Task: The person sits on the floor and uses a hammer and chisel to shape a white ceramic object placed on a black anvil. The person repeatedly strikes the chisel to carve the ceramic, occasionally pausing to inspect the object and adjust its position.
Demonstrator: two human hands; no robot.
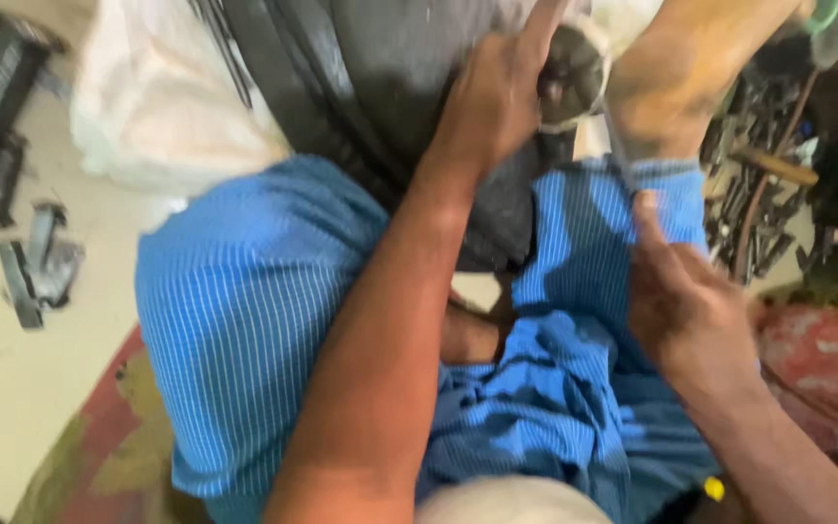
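I look down on my own lap, draped in a blue striped cloth. My left hand reaches forward with its fingers curled shut around a round dark metal part, which sits at the top of the view, pressed against a large black piece that slopes down between my knees. The picture is blurred, so I cannot tell exactly what kind of part it is. My right hand is lower and to the right, closed on a thin metal tool whose shaft runs up from the thumb toward the round part; its tip seems to reach it, though blur hides the contact. A bare leg stands just right of the round part. On the pale floor to my left lie dark metal brackets, well apart from my hands. A pile of dark metal scrap and tools lies to the right. A white sack sits behind the black piece.
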